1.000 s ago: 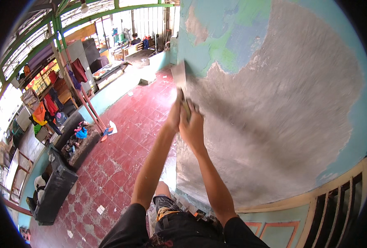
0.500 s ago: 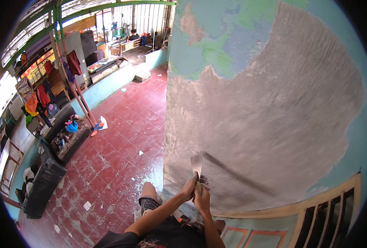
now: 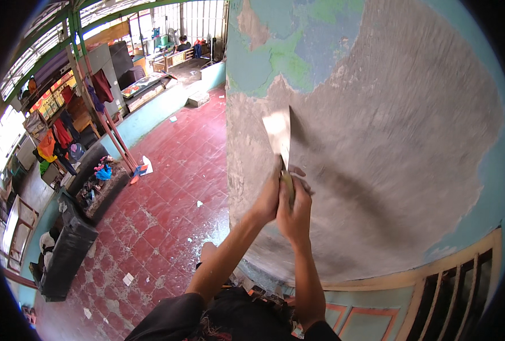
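Scraper (image 3: 278, 131) against patchy wall (image 3: 394, 142), red tiled floor (image 3: 156, 187), black sofa (image 3: 70, 267)

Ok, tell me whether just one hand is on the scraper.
No, the left hand and the right hand are both closed around the scraper, below its blade.

A home (seemingly); black sofa (image 3: 70, 264), hung clothes (image 3: 62, 132), red-tiled floor (image 3: 156, 196).
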### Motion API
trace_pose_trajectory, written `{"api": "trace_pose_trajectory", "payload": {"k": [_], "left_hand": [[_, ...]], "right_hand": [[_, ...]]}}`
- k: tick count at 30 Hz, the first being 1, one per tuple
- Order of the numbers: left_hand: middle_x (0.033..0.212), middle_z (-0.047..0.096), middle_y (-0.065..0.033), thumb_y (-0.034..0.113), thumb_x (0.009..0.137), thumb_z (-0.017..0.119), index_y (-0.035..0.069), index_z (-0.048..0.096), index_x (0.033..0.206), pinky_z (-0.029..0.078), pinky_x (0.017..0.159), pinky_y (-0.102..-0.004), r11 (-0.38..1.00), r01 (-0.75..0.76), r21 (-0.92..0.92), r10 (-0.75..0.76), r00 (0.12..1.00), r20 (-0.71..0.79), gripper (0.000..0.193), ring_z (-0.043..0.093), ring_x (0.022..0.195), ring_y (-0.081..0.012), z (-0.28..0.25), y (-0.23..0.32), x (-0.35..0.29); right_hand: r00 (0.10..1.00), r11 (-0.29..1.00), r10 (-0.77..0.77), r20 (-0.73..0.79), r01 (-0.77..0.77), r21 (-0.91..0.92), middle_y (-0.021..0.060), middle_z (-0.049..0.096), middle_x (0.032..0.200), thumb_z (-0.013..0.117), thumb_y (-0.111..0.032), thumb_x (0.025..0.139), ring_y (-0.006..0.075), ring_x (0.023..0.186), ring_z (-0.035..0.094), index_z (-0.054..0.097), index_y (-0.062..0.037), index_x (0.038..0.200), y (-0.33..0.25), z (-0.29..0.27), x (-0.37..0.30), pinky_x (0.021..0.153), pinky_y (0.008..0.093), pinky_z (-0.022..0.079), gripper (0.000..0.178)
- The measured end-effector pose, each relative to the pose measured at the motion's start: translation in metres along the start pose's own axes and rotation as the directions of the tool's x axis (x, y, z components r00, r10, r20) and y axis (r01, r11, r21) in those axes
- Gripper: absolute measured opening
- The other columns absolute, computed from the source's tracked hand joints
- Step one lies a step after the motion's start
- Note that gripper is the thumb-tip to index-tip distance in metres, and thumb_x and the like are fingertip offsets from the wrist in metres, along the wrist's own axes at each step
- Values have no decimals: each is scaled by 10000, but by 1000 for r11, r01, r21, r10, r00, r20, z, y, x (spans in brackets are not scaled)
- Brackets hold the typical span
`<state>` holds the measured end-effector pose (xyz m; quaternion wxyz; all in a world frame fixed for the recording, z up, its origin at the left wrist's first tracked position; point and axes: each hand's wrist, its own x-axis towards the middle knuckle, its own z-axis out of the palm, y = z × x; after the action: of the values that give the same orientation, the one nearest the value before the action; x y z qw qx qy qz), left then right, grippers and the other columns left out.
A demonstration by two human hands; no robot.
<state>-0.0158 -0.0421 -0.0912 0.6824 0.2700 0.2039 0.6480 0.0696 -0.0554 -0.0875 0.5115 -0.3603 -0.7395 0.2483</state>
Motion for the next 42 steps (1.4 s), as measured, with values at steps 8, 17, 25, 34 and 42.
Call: {"api": "trace_pose_trajectory", "payload": {"k": [8,17,25,34,42], "left_hand": [[731,603,-144,601,989,248,15,553,781,536,701,-370,990,-57,127,62,997,-37,693,621,689,-257,15,40,2],[707,588,-145,527,1018,277,23,532,694,504,655,-343,972,-177,156,189,980,-61,651,569,662,-218,4,61,14],[747,597,-130,590,991,292,46,528,688,502,669,-332,949,-243,201,275,950,-150,666,574,672,-220,15,107,36],[771,599,-118,495,1025,268,41,532,896,561,697,-390,985,-174,15,174,984,28,541,608,687,-212,10,82,20],[981,600,-102,350,1040,360,16,547,1062,528,787,-338,954,-227,198,214,973,87,383,616,864,-176,28,56,12]], "right_hand": [[986,989,-149,-75,147,-30,274,636,1034,495,-173,942,403,987,633,553,60,1210,-26,13,22,828,461,480,359],[984,971,166,62,-174,166,206,678,917,479,-180,967,264,867,667,600,83,1133,-60,20,36,786,340,491,334],[996,981,-91,-22,93,169,245,651,1044,486,-160,953,318,961,645,569,105,1171,-50,46,81,875,345,469,353],[989,971,51,137,-82,226,212,640,1082,480,-180,961,314,965,636,532,39,1250,-38,24,56,820,364,492,366],[939,714,213,271,-339,612,-7,488,722,463,-141,980,24,554,394,342,-89,1428,-63,-33,19,444,163,280,467]]}}
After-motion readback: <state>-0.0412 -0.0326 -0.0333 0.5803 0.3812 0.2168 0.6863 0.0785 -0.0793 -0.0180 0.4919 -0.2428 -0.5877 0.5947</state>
